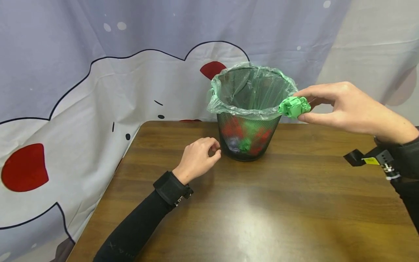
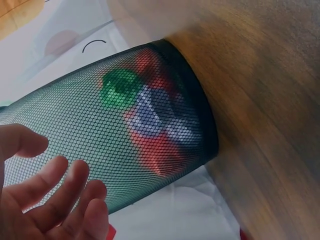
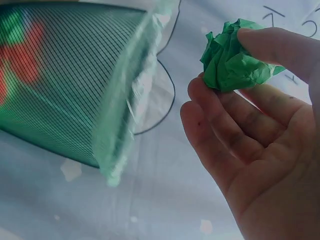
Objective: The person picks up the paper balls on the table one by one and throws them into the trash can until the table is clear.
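Note:
A crumpled green paper ball [image 1: 294, 107] is pinched between the thumb and fingers of my right hand [image 1: 347, 105], by the right side of the bin's rim. The right wrist view shows the same paper ball [image 3: 235, 57] apart from the bin's edge. A black mesh wastebasket [image 1: 249, 125] stands upright on the table, lined with a thin green plastic bag [image 1: 222, 107] folded over its rim. Red, green and whitish crumpled papers [image 2: 150, 112] show through its lower mesh. My left hand [image 1: 198, 158], fingers loosely bent, holds nothing just left of the basket.
The brown wooden table [image 1: 262, 203] carries the basket near its back edge. Behind it hangs a printed cloth [image 1: 137, 83] in white and grey-blue with red patches. A small device [image 1: 381, 158] is strapped at the right wrist.

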{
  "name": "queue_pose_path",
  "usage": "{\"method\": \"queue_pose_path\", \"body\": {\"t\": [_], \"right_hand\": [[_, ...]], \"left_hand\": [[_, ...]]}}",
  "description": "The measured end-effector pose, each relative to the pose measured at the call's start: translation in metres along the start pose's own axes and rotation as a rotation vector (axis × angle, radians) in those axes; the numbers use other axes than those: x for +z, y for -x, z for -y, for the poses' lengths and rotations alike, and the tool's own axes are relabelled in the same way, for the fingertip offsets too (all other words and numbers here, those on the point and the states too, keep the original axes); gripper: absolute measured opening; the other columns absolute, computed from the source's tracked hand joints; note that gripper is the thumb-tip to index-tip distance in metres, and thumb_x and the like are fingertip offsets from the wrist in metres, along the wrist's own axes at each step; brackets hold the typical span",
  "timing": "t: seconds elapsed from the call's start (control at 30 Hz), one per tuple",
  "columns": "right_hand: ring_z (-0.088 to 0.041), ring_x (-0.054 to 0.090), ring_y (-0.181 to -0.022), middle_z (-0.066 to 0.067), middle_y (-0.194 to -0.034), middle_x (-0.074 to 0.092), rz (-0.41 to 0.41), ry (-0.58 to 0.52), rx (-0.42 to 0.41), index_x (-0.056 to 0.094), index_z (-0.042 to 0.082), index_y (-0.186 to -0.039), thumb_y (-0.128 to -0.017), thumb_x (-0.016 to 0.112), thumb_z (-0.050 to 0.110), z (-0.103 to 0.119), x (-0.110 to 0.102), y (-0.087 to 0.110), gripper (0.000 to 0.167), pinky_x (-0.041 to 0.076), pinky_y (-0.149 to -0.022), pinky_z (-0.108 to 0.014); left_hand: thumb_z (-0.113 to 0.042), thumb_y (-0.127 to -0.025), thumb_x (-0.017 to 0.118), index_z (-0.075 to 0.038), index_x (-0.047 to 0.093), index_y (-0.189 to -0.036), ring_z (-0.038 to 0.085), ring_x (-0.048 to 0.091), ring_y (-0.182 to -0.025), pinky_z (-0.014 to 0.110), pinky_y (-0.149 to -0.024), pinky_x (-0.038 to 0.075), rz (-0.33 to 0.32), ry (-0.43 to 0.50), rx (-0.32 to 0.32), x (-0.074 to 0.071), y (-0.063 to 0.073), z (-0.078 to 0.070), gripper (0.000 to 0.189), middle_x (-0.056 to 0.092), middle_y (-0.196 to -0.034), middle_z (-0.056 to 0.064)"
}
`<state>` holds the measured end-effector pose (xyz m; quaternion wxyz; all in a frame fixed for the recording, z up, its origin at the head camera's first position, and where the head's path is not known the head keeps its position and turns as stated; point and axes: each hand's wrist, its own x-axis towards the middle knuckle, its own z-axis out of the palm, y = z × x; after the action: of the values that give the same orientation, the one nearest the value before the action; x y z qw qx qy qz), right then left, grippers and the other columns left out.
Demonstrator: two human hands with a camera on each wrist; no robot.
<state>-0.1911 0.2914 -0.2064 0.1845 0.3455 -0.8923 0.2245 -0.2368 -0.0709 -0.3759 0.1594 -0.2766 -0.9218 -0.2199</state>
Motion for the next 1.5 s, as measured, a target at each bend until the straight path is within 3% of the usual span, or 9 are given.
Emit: {"method": "queue_pose_path", "body": {"t": [0.17,0.5,0.67,0.8,0.9,0.97,1.17,1.33,1.5], "right_hand": [[0.007,0.066,-0.083,0.013,-0.094,0.072,-0.002,0.030,0.045,0.071,0.023,-0.123,-0.081,0.083,0.008,-0.003,-0.014,-0.014,0.046,0.043,-0.075,-0.007],[0.011,0.064,-0.080,0.016,-0.094,0.069,0.011,0.053,0.129,0.070,0.020,-0.125,-0.085,0.080,0.015,-0.015,-0.033,-0.038,0.041,0.042,-0.080,-0.003],[0.021,0.057,-0.083,0.011,-0.107,0.071,0.072,0.101,0.209,0.066,0.022,-0.132,-0.089,0.077,0.023,-0.023,-0.036,-0.056,0.045,0.043,-0.074,-0.005],[-0.010,0.072,-0.103,-0.006,-0.126,0.068,0.157,0.147,0.243,0.059,0.022,-0.141,-0.095,0.069,0.030,-0.029,-0.035,-0.070,0.048,0.046,-0.079,-0.018],[-0.042,0.066,-0.115,-0.014,-0.130,0.064,0.205,0.123,0.262,0.054,0.021,-0.145,-0.097,0.065,0.033,-0.031,-0.031,-0.077,0.050,0.048,-0.087,-0.039],[-0.043,0.065,-0.116,-0.016,-0.133,0.062,0.225,0.105,0.265,0.051,0.021,-0.148,-0.098,0.064,0.033,-0.033,-0.028,-0.081,0.053,0.047,-0.088,-0.051],[-0.039,0.066,-0.114,-0.014,-0.139,0.060,0.255,0.124,0.274,0.048,0.021,-0.150,-0.099,0.062,0.034,-0.040,-0.021,-0.081,0.054,0.048,-0.081,-0.039],[-0.038,0.068,-0.111,-0.014,-0.131,0.065,0.252,0.128,0.298,0.053,0.022,-0.146,-0.099,0.061,0.036,-0.045,-0.017,-0.072,0.050,0.048,-0.080,-0.042],[-0.031,0.070,-0.108,-0.006,-0.123,0.069,0.234,0.132,0.314,0.058,0.026,-0.141,-0.098,0.062,0.040,-0.047,-0.013,-0.061,0.045,0.048,-0.075,-0.029]], "left_hand": [[-0.026,-0.092,0.066,-0.019,0.069,-0.095,0.009,0.057,-0.077,0.029,-0.063,0.048,0.008,-0.011,-0.005,0.001,0.002,0.000,0.008,0.064,-0.086,-0.006],[-0.027,-0.091,0.065,-0.017,0.069,-0.099,0.009,0.055,-0.073,0.029,-0.060,0.046,0.027,-0.014,-0.011,0.004,0.002,0.000,0.013,0.062,-0.084,-0.008],[-0.027,-0.091,0.065,-0.016,0.070,-0.099,0.009,0.055,-0.073,0.029,-0.060,0.046,0.034,-0.015,-0.014,0.003,0.003,0.001,0.014,0.062,-0.084,-0.008],[-0.028,-0.092,0.065,-0.014,0.070,-0.100,0.009,0.056,-0.075,0.030,-0.061,0.047,0.040,-0.003,-0.018,0.005,0.004,0.002,0.016,0.064,-0.086,-0.006],[-0.028,-0.092,0.065,-0.015,0.071,-0.100,0.009,0.057,-0.075,0.031,-0.062,0.047,0.040,0.000,-0.023,0.006,0.006,0.003,0.016,0.064,-0.086,-0.006],[-0.028,-0.092,0.065,-0.016,0.070,-0.099,0.009,0.057,-0.076,0.030,-0.062,0.048,0.039,-0.003,-0.026,0.007,0.006,0.003,0.016,0.063,-0.086,-0.006],[-0.029,-0.092,0.064,-0.018,0.069,-0.098,0.010,0.058,-0.077,0.031,-0.063,0.048,0.030,0.003,-0.028,0.008,0.008,0.004,0.013,0.068,-0.090,-0.001],[-0.029,-0.092,0.064,-0.019,0.068,-0.097,0.009,0.059,-0.079,0.031,-0.064,0.048,0.015,-0.008,-0.038,0.007,0.011,0.007,0.012,0.066,-0.089,-0.004],[-0.028,-0.092,0.065,-0.019,0.068,-0.097,0.013,0.062,-0.082,0.032,-0.066,0.050,-0.004,-0.013,-0.053,0.004,0.012,0.012,0.011,0.067,-0.091,-0.004]]}}
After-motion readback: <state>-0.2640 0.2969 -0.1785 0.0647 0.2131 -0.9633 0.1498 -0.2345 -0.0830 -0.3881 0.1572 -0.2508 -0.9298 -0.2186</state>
